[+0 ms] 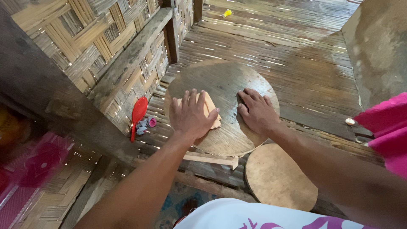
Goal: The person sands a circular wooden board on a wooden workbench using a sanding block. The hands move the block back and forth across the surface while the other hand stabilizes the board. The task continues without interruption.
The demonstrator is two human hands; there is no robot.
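Round wooden board lies flat on the slatted bamboo floor, both hands pressed on it. The right hand rests with fingers flat and gripping nothing; the left hand spreads its fingers over a tan sheet, seemingly rubbing the board. A smaller round board sits behind the right wrist; a red brush lies left of the left fingers, by the woven wall.

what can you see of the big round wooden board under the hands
The round board looks like worn brown wood, scratched and stained, lying flat on the slatted bamboo floor. The left hand presses a tan sheet onto it; the right hand rests flat on it. Its near edge overlaps a wooden strip, beside a smaller round board.
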